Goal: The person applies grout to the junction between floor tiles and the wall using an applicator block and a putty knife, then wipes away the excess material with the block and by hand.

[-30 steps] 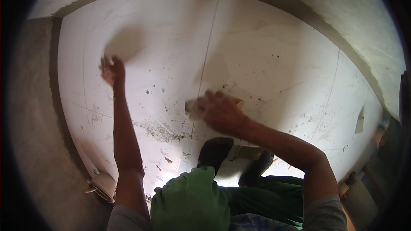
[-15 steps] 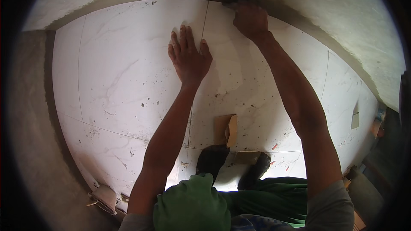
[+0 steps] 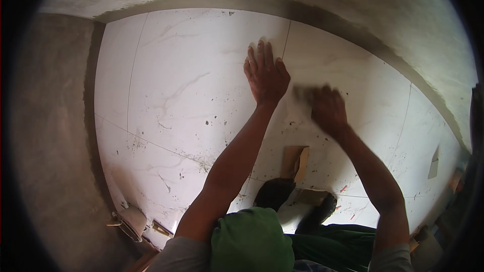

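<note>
My left hand [image 3: 267, 76] lies flat on a white, grey-veined tile [image 3: 186, 45], its fingers stretched out and apart. Its thumb is beside the thin joint [image 3: 287, 38] between two large tiles. To its right and nearer to me, my right hand [image 3: 328, 108] is closed and blurred by motion. A small dark thing [image 3: 303, 93] sticks out from its left side; the blur hides what kind it is. Around and below the hands, dark crumbs [image 3: 210, 121] are scattered on the tiles.
Grey cement walls [image 3: 55, 121] border the tiles at left and far side. Folded cardboard [image 3: 295, 163] lies by my dark footwear [image 3: 272, 191]. Small red pieces [image 3: 343, 189] lie to its right. A flat grey plate [image 3: 433, 163] is at far right, a pale container [image 3: 133, 221] at lower left.
My right hand has come away from the far wall edge toward me, with the dark thing. My left hand stays flat beside the joint. The whole view has shifted.
</note>
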{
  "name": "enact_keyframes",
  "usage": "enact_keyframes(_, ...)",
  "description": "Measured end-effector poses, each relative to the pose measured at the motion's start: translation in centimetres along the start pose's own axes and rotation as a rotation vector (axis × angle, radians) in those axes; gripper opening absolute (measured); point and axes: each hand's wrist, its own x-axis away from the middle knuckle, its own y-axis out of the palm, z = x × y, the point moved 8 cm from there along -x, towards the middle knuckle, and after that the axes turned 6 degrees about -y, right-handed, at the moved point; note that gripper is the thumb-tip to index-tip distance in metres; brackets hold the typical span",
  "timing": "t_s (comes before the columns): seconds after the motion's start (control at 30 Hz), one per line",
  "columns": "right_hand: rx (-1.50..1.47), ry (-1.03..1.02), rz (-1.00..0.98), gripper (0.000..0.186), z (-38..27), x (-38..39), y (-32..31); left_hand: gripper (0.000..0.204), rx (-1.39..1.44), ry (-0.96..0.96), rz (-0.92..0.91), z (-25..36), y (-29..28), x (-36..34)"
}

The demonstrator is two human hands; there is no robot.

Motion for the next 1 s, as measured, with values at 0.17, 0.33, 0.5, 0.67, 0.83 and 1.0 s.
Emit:
enact_keyframes(0.17, -0.343, 0.027, -0.297, 0.023, -1.2, 12.5, -1.3, 0.058, 0.079, 0.034, 0.035, 0.1, 2.7, 0.3)
enact_keyframes(0.33, -0.131, 0.334, -0.121, 0.029, 8.3, 19.4, -3.6, 0.057, -0.154, 0.051, 0.076, -0.4, 3.0, 0.5)
enact_keyframes(0.5, -0.141, 0.483, 0.013, 0.032, 13.7, 24.2, -2.1, 0.057, -0.069, 0.197, -0.082, 7.7, 6.3, 2.3)
enact_keyframes(0.67, -0.002, 0.579, 0.130, 0.038, 23.8, 22.9, -1.2, 0.057, -0.079, 0.280, -0.028, 13.9, 8.3, 3.3)
enact_keyframes(0.83, 0.078, 0.626, 0.138, 0.052, 36.4, 19.2, -2.9, 0.058, -0.088, 0.272, -0.016, 16.0, 7.7, 2.1)
enact_keyframes(1.0, 0.006, 0.538, 0.273, 0.056, 39.6, 17.5, -3.8, 0.060, -0.064, 0.165, -0.197, 16.8, 7.7, 1.9)
